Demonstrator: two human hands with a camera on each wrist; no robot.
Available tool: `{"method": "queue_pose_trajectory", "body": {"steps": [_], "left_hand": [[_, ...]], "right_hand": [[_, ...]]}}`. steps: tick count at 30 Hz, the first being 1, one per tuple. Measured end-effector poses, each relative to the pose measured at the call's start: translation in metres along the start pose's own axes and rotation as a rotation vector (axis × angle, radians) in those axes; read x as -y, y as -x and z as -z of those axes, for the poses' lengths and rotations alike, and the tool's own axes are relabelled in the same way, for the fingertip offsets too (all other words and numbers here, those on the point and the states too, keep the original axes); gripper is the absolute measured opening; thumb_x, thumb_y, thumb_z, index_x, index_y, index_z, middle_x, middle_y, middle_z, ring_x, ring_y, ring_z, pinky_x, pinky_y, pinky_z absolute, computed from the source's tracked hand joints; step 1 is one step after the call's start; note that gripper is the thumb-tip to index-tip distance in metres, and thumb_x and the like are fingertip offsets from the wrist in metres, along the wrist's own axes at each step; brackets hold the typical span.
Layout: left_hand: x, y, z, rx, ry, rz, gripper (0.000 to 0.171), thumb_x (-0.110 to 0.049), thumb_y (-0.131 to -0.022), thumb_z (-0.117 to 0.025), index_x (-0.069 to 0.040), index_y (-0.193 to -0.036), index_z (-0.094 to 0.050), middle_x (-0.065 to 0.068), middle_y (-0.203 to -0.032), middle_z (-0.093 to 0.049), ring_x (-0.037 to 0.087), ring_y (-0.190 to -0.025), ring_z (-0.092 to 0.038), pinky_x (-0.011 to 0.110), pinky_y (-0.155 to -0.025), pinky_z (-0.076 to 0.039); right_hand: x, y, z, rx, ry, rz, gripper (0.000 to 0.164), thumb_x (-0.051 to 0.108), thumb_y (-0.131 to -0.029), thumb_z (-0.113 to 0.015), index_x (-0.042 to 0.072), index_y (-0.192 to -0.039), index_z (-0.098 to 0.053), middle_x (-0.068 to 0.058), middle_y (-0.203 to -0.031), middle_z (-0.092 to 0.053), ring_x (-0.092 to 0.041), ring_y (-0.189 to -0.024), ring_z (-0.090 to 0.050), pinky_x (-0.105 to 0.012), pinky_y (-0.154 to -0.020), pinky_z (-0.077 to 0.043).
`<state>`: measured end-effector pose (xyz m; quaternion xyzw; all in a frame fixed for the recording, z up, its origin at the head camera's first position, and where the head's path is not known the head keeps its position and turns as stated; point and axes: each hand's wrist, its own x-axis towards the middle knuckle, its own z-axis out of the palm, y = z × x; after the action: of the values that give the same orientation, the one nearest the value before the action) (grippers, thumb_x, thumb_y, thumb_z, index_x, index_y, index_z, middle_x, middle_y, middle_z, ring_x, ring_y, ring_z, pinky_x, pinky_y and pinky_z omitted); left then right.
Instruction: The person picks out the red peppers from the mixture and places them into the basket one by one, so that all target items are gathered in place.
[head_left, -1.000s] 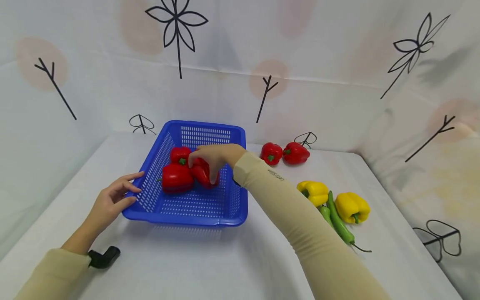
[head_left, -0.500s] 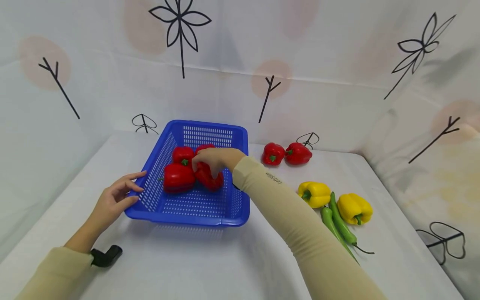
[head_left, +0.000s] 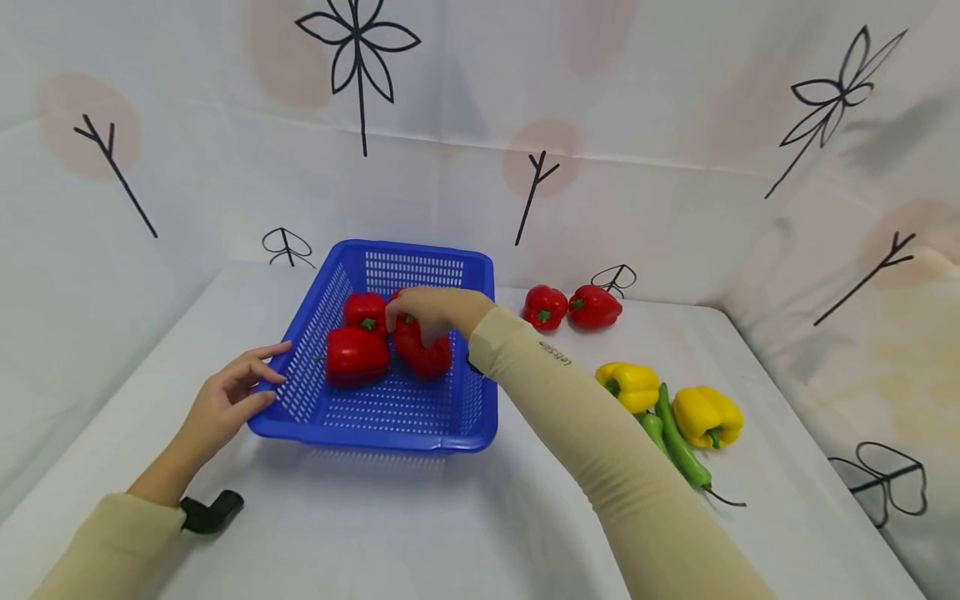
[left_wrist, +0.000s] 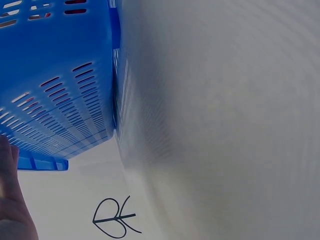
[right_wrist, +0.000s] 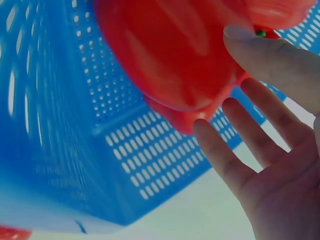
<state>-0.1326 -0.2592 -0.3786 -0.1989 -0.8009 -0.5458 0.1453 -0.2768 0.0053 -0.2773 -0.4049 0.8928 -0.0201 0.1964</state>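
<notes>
Head view: the left hand [head_left: 228, 393] rests its fingers, loosely extended, on the left rim of the blue basket [head_left: 367, 437]. The right hand [head_left: 433, 312] is over a red pepper [head_left: 426, 358] inside the basket, right of other red peppers [head_left: 357, 357].

Left wrist view: fingers at the basket's rim.

Right wrist view: thumb and fingers apart beside the pepper; contact cannot be confirmed.

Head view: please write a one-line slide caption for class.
Left hand touching a blue basket, right hand over red peppers inside; yellow peppers and green chillies lie outside.
</notes>
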Motion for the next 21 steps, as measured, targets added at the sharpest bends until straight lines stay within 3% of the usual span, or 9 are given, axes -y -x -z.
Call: {"method": "queue_pose_trajectory", "body": {"steps": [21], "left_hand": [[0.0, 0.0, -0.001, 0.007, -0.017, -0.012, 0.015, 0.015, -0.084, -0.051, 0.006, -0.094, -0.057, -0.007, -0.133, -0.048, 0.0, -0.117, -0.043, 0.011, -0.086, -0.041]], "right_hand": [[0.009, 0.037, 0.013, -0.023, -0.033, 0.123, 0.052, -0.001, -0.076, -0.073, 0.016, -0.123, -0.056, -0.007, -0.127, -0.051, -0.019, -0.117, -0.043, -0.028, -0.086, -0.048]]}}
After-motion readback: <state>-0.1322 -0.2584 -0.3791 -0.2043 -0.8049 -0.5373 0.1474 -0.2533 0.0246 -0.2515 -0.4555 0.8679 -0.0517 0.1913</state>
